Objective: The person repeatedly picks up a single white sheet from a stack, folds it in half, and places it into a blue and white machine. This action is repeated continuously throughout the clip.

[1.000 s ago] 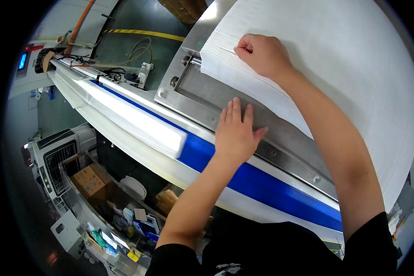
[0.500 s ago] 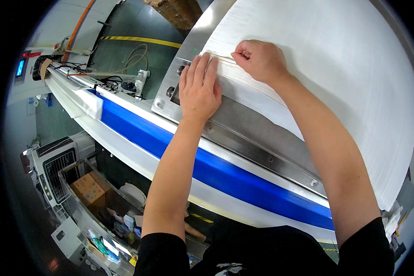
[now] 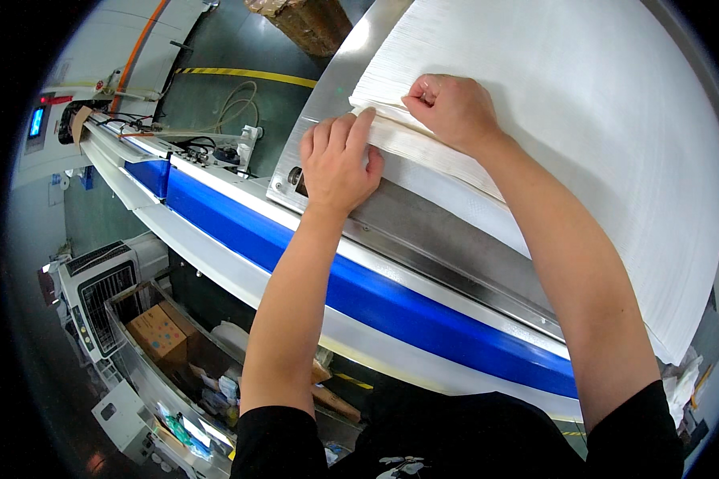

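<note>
A tall stack of large white paper sheets point(image 3: 583, 120) lies on a steel machine table point(image 3: 447, 239) with a blue and white front edge. My right hand point(image 3: 451, 110) pinches the near left corner of the top sheets, lifting a thin bundle. My left hand point(image 3: 337, 164) rests flat beside it, fingertips pressed against the side edge of the stack at that corner.
A metal rail with cables and a small blue screen point(image 3: 37, 121) runs off to the left. Below stand a white fan-like unit point(image 3: 96, 291) and a crate holding a cardboard box point(image 3: 158, 335). A wooden pallet point(image 3: 303, 20) sits on the green floor beyond.
My left hand slid from the steel table up to the corner of the stack. My right hand stayed at the corner and lifted a thin bundle of sheets.
</note>
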A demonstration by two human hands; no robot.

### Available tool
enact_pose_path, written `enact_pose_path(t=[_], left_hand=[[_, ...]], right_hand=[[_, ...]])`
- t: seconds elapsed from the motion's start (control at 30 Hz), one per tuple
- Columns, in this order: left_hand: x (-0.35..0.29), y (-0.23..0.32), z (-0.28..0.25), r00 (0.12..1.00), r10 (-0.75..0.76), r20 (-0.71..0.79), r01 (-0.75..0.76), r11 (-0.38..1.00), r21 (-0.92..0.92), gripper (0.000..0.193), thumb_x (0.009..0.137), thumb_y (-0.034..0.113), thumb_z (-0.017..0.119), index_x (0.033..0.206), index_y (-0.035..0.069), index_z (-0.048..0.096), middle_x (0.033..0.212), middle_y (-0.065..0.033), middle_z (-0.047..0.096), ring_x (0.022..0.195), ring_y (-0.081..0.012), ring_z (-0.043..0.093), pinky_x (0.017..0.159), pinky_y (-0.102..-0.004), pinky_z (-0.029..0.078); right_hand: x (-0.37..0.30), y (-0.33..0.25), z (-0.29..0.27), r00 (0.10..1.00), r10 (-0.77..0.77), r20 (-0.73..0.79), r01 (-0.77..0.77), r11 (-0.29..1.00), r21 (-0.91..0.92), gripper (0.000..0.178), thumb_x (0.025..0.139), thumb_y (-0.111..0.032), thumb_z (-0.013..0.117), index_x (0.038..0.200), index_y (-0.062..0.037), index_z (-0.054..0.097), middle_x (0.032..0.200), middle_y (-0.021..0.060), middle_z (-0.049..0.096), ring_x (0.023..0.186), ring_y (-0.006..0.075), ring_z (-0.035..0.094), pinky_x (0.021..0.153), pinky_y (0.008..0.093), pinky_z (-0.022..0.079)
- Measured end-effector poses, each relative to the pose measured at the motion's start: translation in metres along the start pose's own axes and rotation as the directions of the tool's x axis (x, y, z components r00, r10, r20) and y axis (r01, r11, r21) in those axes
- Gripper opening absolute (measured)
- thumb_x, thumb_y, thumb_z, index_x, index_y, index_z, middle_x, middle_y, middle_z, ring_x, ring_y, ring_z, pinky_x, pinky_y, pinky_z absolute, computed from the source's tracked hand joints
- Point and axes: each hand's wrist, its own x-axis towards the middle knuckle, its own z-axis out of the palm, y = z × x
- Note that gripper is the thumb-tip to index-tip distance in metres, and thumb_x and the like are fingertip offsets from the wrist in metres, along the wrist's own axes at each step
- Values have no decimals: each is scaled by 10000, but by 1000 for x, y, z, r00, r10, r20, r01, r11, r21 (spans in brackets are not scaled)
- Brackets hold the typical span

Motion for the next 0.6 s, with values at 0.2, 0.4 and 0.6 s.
enact_pose_path(t=[0.2,0.4,0.6], left_hand=[[1,-1,5,1000,-5,16,4,1000,17,411,738,199,660,1145,167,612,1082,-58,602,1026,-277,550,941,-439,390],[-5,-5,0,999,35,32,-35,999,18,318,731,194,668,1043,155,627,1087,-42,600,1038,-267,552,943,-437,390],[3,-30,-24,937,295,187,-290,955,-58,289,716,173,672,992,115,608,1131,-58,609,1073,-262,570,955,-430,412]], right_hand=[[0,0,4,1000,4,-11,-4,1000,16,175,828,-297,647,841,-133,703,776,74,699,709,288,669,671,413,535],[-1,-1,3,1000,15,-3,-15,1000,20,194,834,-316,641,852,-132,700,781,79,698,708,292,667,660,416,532],[-59,-26,-11,990,-116,-80,126,982,143,177,867,-262,645,919,-99,690,798,91,676,672,280,642,626,368,512]])
